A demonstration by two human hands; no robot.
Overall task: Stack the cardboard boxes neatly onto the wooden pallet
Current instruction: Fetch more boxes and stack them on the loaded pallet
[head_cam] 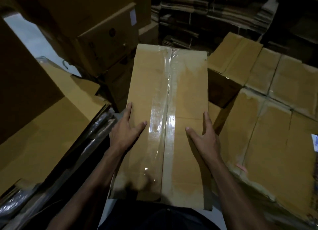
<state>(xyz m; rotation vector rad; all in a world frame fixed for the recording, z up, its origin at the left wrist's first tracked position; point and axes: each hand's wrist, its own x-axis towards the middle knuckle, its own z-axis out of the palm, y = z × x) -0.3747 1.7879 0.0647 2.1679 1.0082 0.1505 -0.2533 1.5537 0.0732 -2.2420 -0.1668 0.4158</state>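
Head view: long taped cardboard box at centre, its far edge toward 12 o'clock; stacked boxes close at 3 o'clock, a dark gap between; carton stack at 10 o'clock. Left hand and right hand, fingers straight, press flat on the box's side edges. Printing on cartons unreadable.

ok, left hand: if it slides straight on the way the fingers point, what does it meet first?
Probably nothing soon. The left hand lies flat on the taped box, fingers pointing along its left edge. Beyond the far end stands the stack of boxes, though depth is unclear.
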